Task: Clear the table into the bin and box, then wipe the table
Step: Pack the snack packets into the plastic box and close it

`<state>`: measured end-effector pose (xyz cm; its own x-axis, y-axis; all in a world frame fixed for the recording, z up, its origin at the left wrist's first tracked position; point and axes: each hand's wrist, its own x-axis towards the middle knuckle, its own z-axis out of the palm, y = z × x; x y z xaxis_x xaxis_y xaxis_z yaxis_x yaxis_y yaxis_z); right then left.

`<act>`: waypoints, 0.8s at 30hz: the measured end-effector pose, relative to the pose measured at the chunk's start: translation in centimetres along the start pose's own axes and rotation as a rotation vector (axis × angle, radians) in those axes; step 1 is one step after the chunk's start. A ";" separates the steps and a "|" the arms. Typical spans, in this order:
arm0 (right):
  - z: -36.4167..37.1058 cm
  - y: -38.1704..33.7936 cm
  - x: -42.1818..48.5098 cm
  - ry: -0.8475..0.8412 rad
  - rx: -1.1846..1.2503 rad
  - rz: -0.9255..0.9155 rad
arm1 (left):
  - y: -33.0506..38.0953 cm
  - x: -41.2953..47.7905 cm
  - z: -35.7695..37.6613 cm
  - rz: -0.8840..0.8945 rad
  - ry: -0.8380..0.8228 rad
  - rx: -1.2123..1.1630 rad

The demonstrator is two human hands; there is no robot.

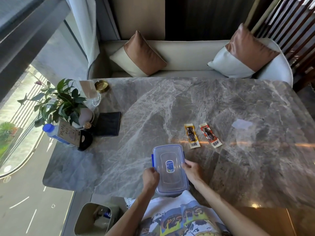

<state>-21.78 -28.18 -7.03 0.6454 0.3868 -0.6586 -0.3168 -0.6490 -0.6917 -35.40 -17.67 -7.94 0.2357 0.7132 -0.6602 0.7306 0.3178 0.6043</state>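
Clear plastic box (170, 169) with blue clips and its lid on, sitting at the near edge of the marble table (170, 108), pulled in tight against the body, most likely so both side latches fall under the hands at once. Left hand (150, 178) curled at the left long side, fingers (153, 170) pressed together over the rim near the blue clip, probably working the latch; whether actually gripping it, cannot tell. Right hand (191, 170) on the opposite side, fingers (185, 166) bent and resting on the lid edge, looking set to steady or prise. Lid apparently still seated, so opening reads as the step in hand before anything goes inside. Just beyond and to the right, two sealed snack packets lying flat side by side: yellow-edged packet (191, 136) and red-edged packet (210, 135), close together but not touching, within easy reach of the box, likely next in. Further right, a pale patch that could be a scrap of clear film or only glare (242, 124). Off to the far left, grouped by the window: folded dark cloth (107, 123), handy for the wipe to come, a potted plant (63, 101), a blue-capped water bottle (52, 132), a brass ashtray (102, 86). Down on the floor at left, bin (95, 218) standing open beside the seat, already holding some rubbish, placed for a quick drop from the table edge.
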 end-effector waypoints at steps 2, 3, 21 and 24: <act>0.2 -0.6 -0.4 0.016 0.041 -0.033 | 0.5 -0.7 -0.4 0.013 0.005 -0.004; 0.1 -1.0 -0.5 0.012 0.069 -0.055 | 1.1 -1.2 -0.6 0.029 0.006 -0.015; -15.6 11.5 -5.5 0.400 0.917 0.236 | 6.5 4.6 -2.0 0.346 -0.189 0.507; -16.0 12.7 -5.8 0.401 0.891 0.281 | 4.3 4.0 -3.6 0.199 -0.092 0.288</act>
<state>-18.44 -49.14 -7.25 0.6012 -0.0595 -0.7969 -0.7901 0.1054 -0.6039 -33.56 -11.18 -6.39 0.4387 0.6798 -0.5877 0.8120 -0.0197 0.5833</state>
